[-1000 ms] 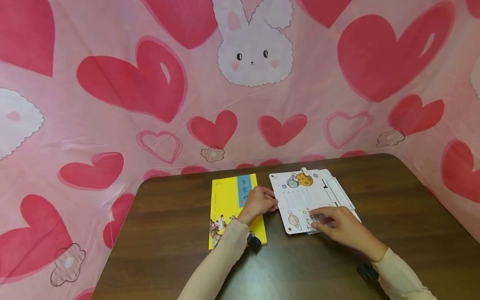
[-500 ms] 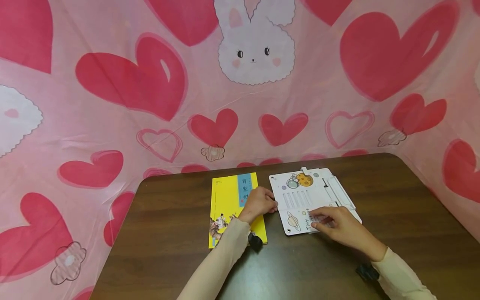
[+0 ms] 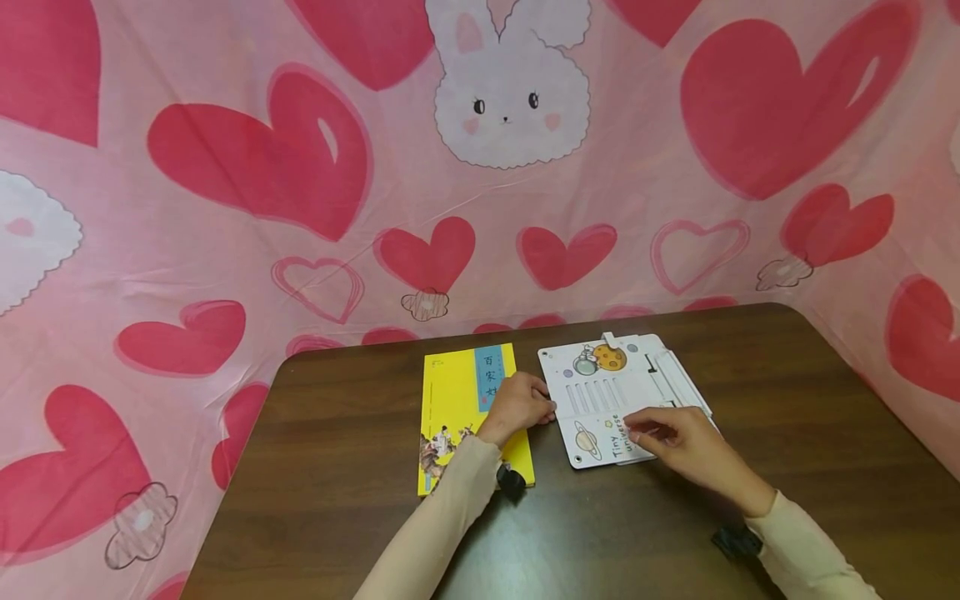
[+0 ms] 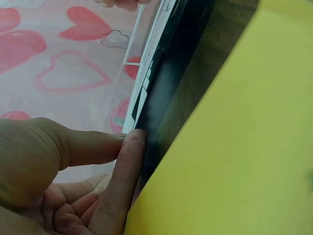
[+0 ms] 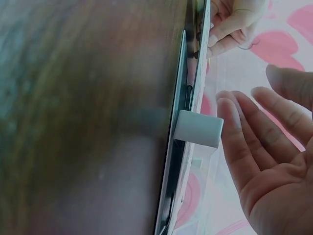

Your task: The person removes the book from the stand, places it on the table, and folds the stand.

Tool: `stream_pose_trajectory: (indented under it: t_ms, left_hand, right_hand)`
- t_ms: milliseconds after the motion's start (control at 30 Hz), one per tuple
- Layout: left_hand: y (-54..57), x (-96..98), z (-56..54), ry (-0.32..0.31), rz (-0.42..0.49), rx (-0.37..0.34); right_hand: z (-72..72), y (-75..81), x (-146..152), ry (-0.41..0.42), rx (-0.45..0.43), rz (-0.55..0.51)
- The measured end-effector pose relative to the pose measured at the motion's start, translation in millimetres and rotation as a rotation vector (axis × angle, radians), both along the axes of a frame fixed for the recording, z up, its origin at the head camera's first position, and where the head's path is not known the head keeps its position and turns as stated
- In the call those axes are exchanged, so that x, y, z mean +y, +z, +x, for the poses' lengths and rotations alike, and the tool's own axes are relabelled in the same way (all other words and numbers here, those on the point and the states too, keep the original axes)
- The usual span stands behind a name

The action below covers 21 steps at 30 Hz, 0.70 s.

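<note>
A white notebook [image 3: 558, 379] with an astronaut, planets and "Tiny universe" printed on it lies on the table, a white tab at its far edge. My left hand [image 3: 517, 408] lies across the yellow book [image 3: 450, 392] and reaches the notebook's left edge. In the left wrist view its thumb and index finger [image 4: 129, 156] pinch that edge. Over the notebook's lower right part, my right hand [image 3: 693, 446] hovers with loosely bent fingers. The right wrist view shows those fingers apart, beside a white tab [image 5: 198, 128] on the notebook's near edge, holding nothing.
Beneath everything is a dark brown wooden table [image 3: 337, 467]. A pink cloth [image 3: 480, 200] with hearts and rabbits hangs behind and around it. A black camera sits on each wrist. Clear plastic pieces stick out at the notebook's right side.
My right hand has shifted slightly up and to the right, uncovering more of the printed words. The left hand, notebook and yellow book stay in place.
</note>
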<state>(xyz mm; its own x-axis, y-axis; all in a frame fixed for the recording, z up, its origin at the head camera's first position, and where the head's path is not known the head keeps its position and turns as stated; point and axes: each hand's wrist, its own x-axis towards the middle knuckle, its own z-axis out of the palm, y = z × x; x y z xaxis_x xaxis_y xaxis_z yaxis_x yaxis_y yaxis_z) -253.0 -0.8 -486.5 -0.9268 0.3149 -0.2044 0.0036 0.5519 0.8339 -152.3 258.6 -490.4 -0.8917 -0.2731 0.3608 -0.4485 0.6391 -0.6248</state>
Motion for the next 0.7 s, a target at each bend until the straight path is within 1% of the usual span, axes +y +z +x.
stream_pose_trajectory:
  t_ms: [100, 300, 500, 567, 700]
  left_hand:
    - [0.6, 0.3, 0.0, -0.001, 0.000, 0.000]
    - [-1.2, -0.1, 0.3, 0.005, -0.003, -0.015]
    - [-3.5, -0.1, -0.1, 0.007, 0.004, -0.016]
    - [-4.3, 0.1, -0.6, 0.006, 0.006, -0.011]
    - [-5.1, 0.4, -1.3, 0.008, 0.005, -0.006]
  right_hand:
    - [-1.4, 0.4, 3, -0.046, -0.006, -0.008]
    - [-1.8, 2.4, 12, -0.124, -0.014, 0.010]
    - [-4.3, 6.1, 22, -0.176, 0.033, 0.026]
    - [-5.5, 5.7, 27, -0.210, 0.051, 0.027]
    - [-6.9, 5.2, 37, -0.296, 0.049, 0.026]
